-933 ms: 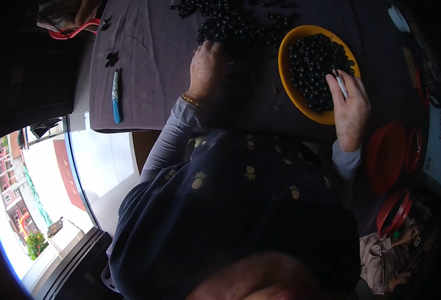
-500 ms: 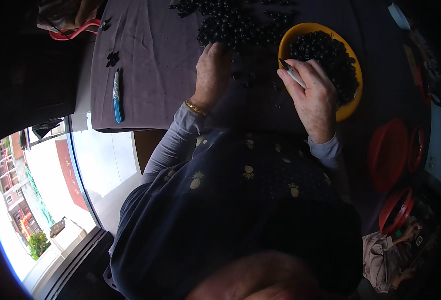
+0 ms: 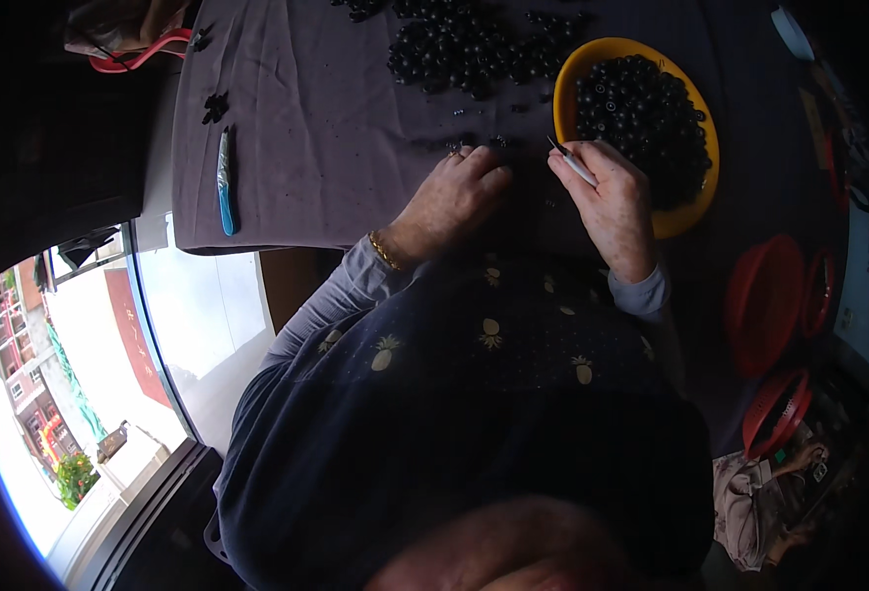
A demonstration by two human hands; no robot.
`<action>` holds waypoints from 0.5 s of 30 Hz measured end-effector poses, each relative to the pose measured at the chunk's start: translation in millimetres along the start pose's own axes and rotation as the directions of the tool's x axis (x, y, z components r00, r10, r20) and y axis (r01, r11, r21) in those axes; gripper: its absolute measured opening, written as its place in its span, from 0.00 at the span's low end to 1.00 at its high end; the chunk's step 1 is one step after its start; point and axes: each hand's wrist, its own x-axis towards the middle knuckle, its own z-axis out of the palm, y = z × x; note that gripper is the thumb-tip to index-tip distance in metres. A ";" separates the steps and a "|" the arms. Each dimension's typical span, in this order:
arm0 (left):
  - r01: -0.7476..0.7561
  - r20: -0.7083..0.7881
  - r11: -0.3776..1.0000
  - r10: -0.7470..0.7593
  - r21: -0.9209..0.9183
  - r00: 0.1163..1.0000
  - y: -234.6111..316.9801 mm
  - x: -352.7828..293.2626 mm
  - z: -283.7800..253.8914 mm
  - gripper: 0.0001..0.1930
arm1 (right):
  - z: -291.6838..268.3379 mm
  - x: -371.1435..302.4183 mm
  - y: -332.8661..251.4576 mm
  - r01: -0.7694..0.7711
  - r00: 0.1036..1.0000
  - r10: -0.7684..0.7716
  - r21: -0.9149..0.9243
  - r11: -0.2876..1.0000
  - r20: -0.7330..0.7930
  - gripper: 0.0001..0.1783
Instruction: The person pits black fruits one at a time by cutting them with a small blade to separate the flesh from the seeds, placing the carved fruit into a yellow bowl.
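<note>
My right hand (image 3: 613,212) is closed around a slim, pen-like tool with a white handle and a dark pointed tip (image 3: 579,167). It sits beside the near left rim of a yellow oval bowl (image 3: 564,84), with the tip pointing up and left. Small round black pieces (image 3: 636,123) fill the bowl, some showing a hole. My left hand (image 3: 454,202) rests low over the cloth near the table's front edge, fingers curled in; whatever they hold is hidden. Small dark bits (image 3: 498,142) lie just beyond it. Farther back spreads a heap of black pieces (image 3: 449,49).
A dark cloth (image 3: 296,148) covers the table. On its left lie a blue-handled tool (image 3: 225,187) and a small black cluster (image 3: 216,107). Red baskets (image 3: 764,305) stand at the right. Another person's hand (image 3: 804,458) shows at the lower right.
My left hand has come from the heap's near edge toward me and to the right, with its fingers curled. My right hand keeps hold of the white-handled tool and has shifted slightly.
</note>
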 end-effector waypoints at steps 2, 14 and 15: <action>0.036 -0.028 0.999 -0.035 0.038 0.999 -0.8 8.3 7.8 0.12 | -1.5 1.9 -3.0 0.032 0.999 -0.032 0.002 0.999 -0.006 0.07; 0.376 -0.173 0.920 -0.355 0.109 0.919 19.3 41.9 20.1 0.11 | -28.8 2.6 1.4 0.075 0.997 -0.075 0.059 0.995 -0.011 0.07; 0.380 -0.181 0.918 -0.358 0.109 0.916 18.9 45.2 24.3 0.11 | -32.9 4.1 -0.3 0.079 0.997 -0.079 0.038 0.996 0.014 0.07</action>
